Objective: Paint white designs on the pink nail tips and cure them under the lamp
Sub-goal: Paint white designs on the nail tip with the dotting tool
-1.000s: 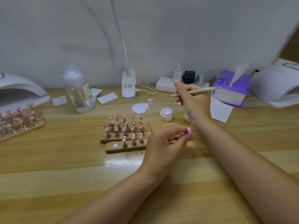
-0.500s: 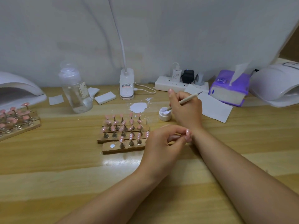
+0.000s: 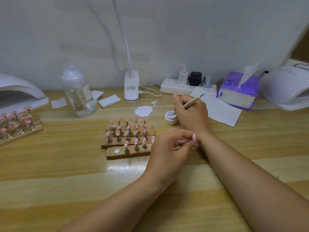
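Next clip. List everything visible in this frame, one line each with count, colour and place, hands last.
nail tips on stands: many, pink, on wooden bars at table centre
second rack of nail tips: one, pink, far left
gel pot: one, white, open, right of the centre rack
brush: one, beige handle, tip in the pot
white spill: one, behind the rack
curing lamps: two, white, far left and far right
bottle: one, clear, back left
desk lamp: one, white, back centre
power strip: one, white, back
tissue pack: one, purple, back right
paper sheet: one, white
table: one, wooden
left hand: pinches something small, unclear
right hand: holds the brush
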The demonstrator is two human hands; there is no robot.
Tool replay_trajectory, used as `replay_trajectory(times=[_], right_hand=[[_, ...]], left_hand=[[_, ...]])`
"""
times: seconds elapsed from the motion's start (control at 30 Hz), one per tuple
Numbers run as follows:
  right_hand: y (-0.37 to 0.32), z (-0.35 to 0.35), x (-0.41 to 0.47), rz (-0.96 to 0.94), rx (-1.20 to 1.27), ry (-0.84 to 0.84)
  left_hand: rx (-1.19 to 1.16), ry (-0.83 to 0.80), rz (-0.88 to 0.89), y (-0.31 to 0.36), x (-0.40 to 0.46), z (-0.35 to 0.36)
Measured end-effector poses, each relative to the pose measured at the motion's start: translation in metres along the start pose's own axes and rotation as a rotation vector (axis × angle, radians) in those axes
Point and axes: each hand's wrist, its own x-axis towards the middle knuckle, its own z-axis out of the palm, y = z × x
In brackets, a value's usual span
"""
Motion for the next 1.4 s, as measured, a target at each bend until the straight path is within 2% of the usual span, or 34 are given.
replay_trajectory(times=[0.47, 0.6, 0.77, 0.83, 0.9, 0.97, 1.07, 1.13, 1.27, 1.4], right_hand=[[-0.002, -0.002, 0.0, 0.069, 0.071, 0.01], [-0.011, -0.01, -0.002, 0.164, 0.269, 0.029], [-0.056, -0.048, 0.016, 0.231, 0.656, 0.09], [-0.07, -0.065, 0.018, 0.195, 0.713, 0.016], [-0.071, -0.075, 0.007, 0.187, 0.701, -0.102], [-0.058, -0.078, -0.013, 0.254, 0.653, -0.15], [-0.037, -0.074, -0.04, 0.427, 0.678, -0.085], [-0.029, -0.07, -0.048, 0.465, 0.718, -0.04], [-0.028, -0.067, -0.053, 0.424, 0.82, -0.095], [-0.025, -0.066, -0.054, 0.351, 0.741, -0.101]], left_hand=[[0.007, -0.003, -0.019, 0.001, 0.001, -0.001], [0.007, 0.0, -0.046, 0.003, 0.0, -0.001], [-0.011, -0.013, -0.093, 0.005, 0.0, -0.001], [-0.019, -0.019, -0.087, 0.005, 0.0, -0.001], [-0.011, -0.028, -0.084, 0.004, -0.001, -0.001], [-0.006, -0.031, -0.083, 0.004, -0.001, 0.0], [0.04, -0.028, -0.054, 0.001, -0.001, -0.001], [0.059, -0.032, -0.037, -0.001, 0.0, -0.001], [0.07, -0.052, -0.014, -0.001, 0.001, -0.003], [0.088, -0.072, 0.023, 0.0, 0.0, -0.003]])
